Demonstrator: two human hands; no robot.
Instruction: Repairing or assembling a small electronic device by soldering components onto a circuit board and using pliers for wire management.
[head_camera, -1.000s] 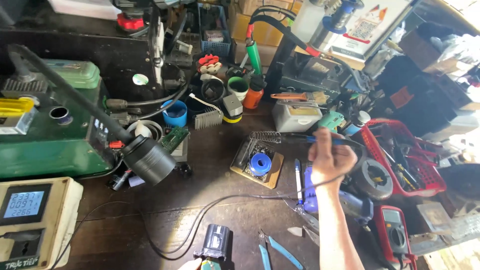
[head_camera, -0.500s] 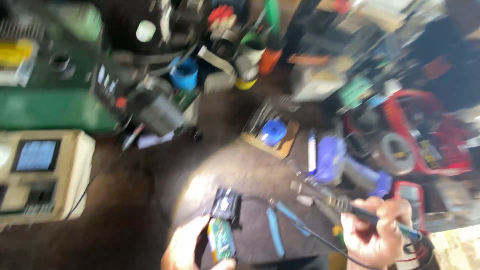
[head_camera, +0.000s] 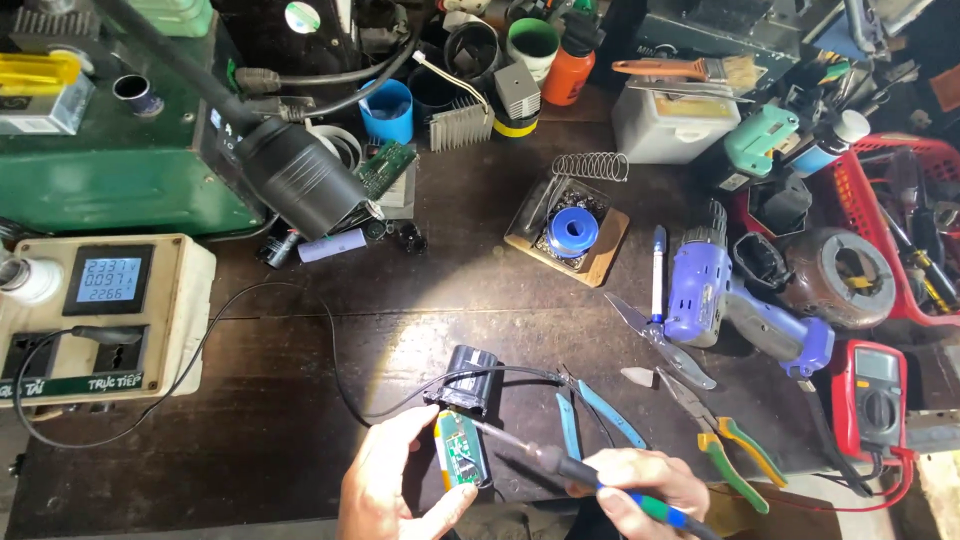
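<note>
My left hand (head_camera: 392, 488) holds a small black device (head_camera: 463, 386) with its green circuit board (head_camera: 459, 449) exposed, low on the dark workbench (head_camera: 300, 420). My right hand (head_camera: 640, 490) grips a soldering iron (head_camera: 560, 465) by its blue and green handle. The iron's thin tip rests on the circuit board. A black cable (head_camera: 250, 330) runs from the device to the left, toward a beige socket box with a lit meter (head_camera: 100, 315).
Blue-handled cutters (head_camera: 590, 415), scissors (head_camera: 660, 340), yellow-green pliers (head_camera: 720, 430) and a purple drill (head_camera: 730, 300) lie to the right. A red multimeter (head_camera: 875, 400) sits at the far right. A solder stand with a blue spool (head_camera: 570, 232) is behind. A black lamp head (head_camera: 300, 180) hangs over the left.
My right hand came back from the solder stand with the iron and set its tip on the board. My left hand took hold of the black device. The view tilted down.
</note>
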